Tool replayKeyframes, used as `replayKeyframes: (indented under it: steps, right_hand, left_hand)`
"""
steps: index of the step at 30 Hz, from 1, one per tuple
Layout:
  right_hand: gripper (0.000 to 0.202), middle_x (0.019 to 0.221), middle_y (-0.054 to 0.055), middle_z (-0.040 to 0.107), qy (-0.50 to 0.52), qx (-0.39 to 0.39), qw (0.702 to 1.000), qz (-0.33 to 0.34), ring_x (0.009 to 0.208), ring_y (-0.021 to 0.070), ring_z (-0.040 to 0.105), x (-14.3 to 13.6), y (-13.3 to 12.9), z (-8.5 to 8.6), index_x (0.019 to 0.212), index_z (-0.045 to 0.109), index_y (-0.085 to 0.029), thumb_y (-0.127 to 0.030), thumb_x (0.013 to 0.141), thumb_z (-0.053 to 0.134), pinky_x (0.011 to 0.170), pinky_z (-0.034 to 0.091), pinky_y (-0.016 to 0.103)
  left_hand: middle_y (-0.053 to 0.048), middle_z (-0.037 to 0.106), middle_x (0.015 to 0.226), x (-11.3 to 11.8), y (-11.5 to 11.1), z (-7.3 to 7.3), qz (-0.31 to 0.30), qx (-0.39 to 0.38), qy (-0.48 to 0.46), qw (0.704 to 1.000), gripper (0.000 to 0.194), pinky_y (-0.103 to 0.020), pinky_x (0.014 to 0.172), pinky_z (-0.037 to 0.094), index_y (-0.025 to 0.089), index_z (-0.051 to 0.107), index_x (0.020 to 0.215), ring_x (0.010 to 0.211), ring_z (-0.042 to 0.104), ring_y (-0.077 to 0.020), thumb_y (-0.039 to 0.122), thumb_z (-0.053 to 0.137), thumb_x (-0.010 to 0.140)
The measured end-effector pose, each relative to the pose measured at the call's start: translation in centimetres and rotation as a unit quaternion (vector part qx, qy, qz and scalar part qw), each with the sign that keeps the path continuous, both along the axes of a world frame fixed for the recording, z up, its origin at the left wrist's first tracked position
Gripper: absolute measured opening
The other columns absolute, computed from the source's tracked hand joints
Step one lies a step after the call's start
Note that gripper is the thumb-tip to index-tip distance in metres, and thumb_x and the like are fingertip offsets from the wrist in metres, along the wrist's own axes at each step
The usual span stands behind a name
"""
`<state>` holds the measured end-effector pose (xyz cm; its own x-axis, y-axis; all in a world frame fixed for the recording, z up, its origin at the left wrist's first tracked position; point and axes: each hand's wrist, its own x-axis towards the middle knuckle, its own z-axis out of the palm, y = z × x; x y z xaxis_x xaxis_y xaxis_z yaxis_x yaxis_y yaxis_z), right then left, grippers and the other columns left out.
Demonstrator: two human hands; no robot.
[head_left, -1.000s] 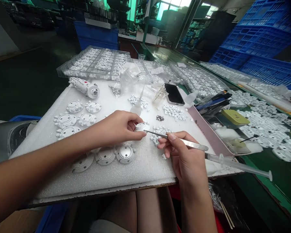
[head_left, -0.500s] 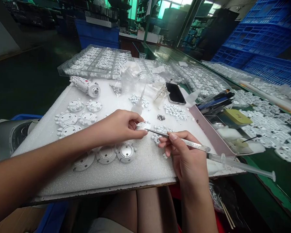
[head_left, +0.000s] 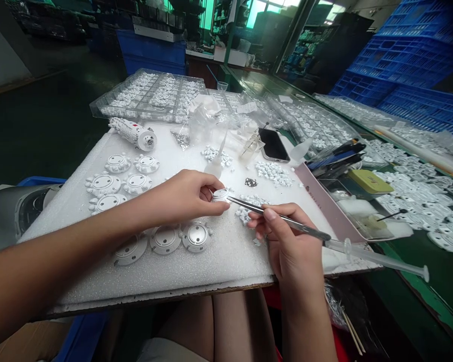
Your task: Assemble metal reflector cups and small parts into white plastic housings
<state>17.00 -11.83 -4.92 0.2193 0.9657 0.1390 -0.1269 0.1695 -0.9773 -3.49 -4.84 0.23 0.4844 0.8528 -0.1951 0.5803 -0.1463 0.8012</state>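
Between thumb and fingers, my left hand [head_left: 196, 193] holds a small white disc part [head_left: 221, 195] over the white foam board [head_left: 226, 256]. My right hand [head_left: 287, 231] grips metal tweezers [head_left: 298, 224], whose tips touch or nearly touch the disc's right edge. Small white pieces [head_left: 244, 213] lie in a pile just beyond my right fingers. Finished-looking round white parts with dark dots [head_left: 196, 236] sit in a row below my left wrist, and more [head_left: 102, 184] stand left of my forearm. A little heap of dark, shiny bits [head_left: 250, 182] lies behind the tweezers.
Clear divided trays [head_left: 136, 108] of white pieces stand at the back. A phone [head_left: 274, 146], a white bottle [head_left: 214, 166] and a speckled white cylinder [head_left: 134, 134] lie nearer. At right are a pink box [head_left: 324, 206], a syringe [head_left: 381, 259] and many white parts [head_left: 415, 196].
The tweezers have turned slightly in my right hand and their tips show a little apart, slightly higher at the disc. My left hand has stayed in place.
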Motion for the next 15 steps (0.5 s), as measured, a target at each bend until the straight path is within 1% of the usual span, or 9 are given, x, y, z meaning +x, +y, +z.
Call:
replayKeyframes:
  steps: [3,5,7,8,11,13,15]
  right_hand:
    - [0.015,0.076,0.001,0.075,0.023,0.004,1.0,0.008,0.065,0.0142,0.07,-0.12,-0.06,-0.1,0.085,0.066,-0.02,-0.031,0.082,0.076,0.053,0.05,0.023]
    - [0.015,0.076,0.0,0.076,0.05,0.013,0.999,0.018,0.065,0.0132,0.07,-0.25,-0.13,-0.1,0.084,0.066,-0.02,-0.032,0.082,0.076,0.054,0.05,0.022]
    - [0.016,0.076,0.0,0.076,0.068,0.022,0.997,0.027,0.064,0.0124,0.07,-0.34,-0.18,-0.05,0.085,0.066,-0.021,-0.032,0.082,0.076,0.054,0.05,0.021]
    - [0.016,0.077,0.0,0.076,0.073,0.022,0.997,0.027,0.064,0.0125,0.07,-0.37,-0.21,-0.01,0.086,0.066,-0.021,-0.032,0.081,0.076,0.053,0.05,0.022]
    - [0.017,0.081,0.001,0.077,0.087,0.013,0.996,0.029,0.064,0.0133,0.07,-0.36,-0.32,0.15,0.089,0.068,-0.022,-0.032,0.079,0.077,0.051,0.051,0.023]
    - [0.018,0.083,0.001,0.077,0.097,0.009,0.995,0.031,0.065,0.0136,0.07,-0.34,-0.46,0.23,0.091,0.07,-0.023,-0.031,0.077,0.078,0.052,0.052,0.023]
    - [0.018,0.083,0.001,0.077,0.098,0.011,0.995,0.025,0.066,0.014,0.07,-0.33,-0.64,0.21,0.091,0.071,-0.023,-0.03,0.076,0.079,0.053,0.053,0.024]
  left_hand:
    - [-0.003,0.075,0.102,-0.08,0.06,-0.24,0.004,0.002,0.012,1.0,0.054,-0.031,0.079,0.051,0.022,0.068,0.117,0.094,0.069,-0.0252,0.056,0.071,0.074]
    - [-0.003,0.075,0.106,-0.1,0.05,-0.39,0.018,0.012,0.032,0.999,0.055,-0.031,0.081,0.051,0.023,0.068,0.118,0.097,0.069,-0.0264,0.055,0.073,0.072]
    - [-0.002,0.077,0.102,0.01,-0.04,-0.38,0.026,0.019,0.044,0.998,0.054,-0.032,0.081,0.05,0.025,0.07,0.114,0.096,0.069,-0.0277,0.059,0.072,0.072]
    - [-0.001,0.077,0.096,0.12,-0.14,-0.29,0.035,0.018,0.047,0.998,0.052,-0.032,0.078,0.05,0.025,0.071,0.11,0.094,0.069,-0.0282,0.06,0.072,0.072]
    - [0.001,0.077,0.087,0.47,-0.6,0.21,0.057,0.002,0.048,0.997,0.048,-0.031,0.075,0.048,0.026,0.071,0.107,0.09,0.07,-0.0292,0.061,0.07,0.074]
    - [0.0,0.078,0.09,0.62,-0.86,0.44,0.077,-0.006,0.044,0.996,0.051,-0.032,0.078,0.048,0.024,0.07,0.108,0.092,0.07,-0.03,0.061,0.072,0.073]
    - [-0.001,0.077,0.091,0.64,-0.92,0.39,0.084,-0.007,0.037,0.996,0.054,-0.032,0.081,0.049,0.022,0.07,0.11,0.093,0.07,-0.03,0.06,0.074,0.071]
